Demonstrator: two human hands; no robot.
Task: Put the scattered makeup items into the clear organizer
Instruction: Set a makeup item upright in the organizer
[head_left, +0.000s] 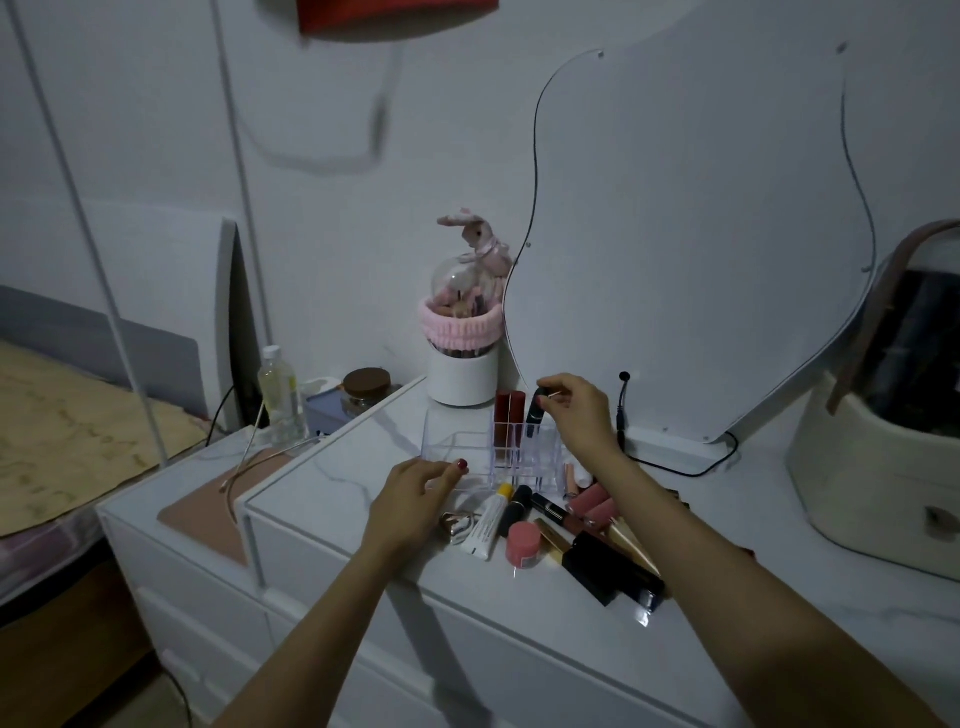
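The clear organizer (452, 452) stands on the white dresser top in front of the mirror. Two dark red lipstick tubes (509, 415) stand upright in its back slots. My right hand (576, 410) pinches the top of a dark tube (535, 413) that stands in a slot beside them. My left hand (415, 488) rests against the organizer's front left edge, fingers curled at its rim. In front lie scattered items: a white tube with a yellow cap (488, 522), a round pink jar (523, 543), a black lipstick (514, 512), pink lip tubes (589, 501) and long black cases (613, 569).
A wavy-edged mirror (691, 234) stands behind the organizer, its cable (675, 470) running along its base. A white cup with a pink headband and a bunny toy (462, 358) sits back left, a cream cosmetic case (878, 467) at right. A lower cabinet with a bottle (280, 395) is at left.
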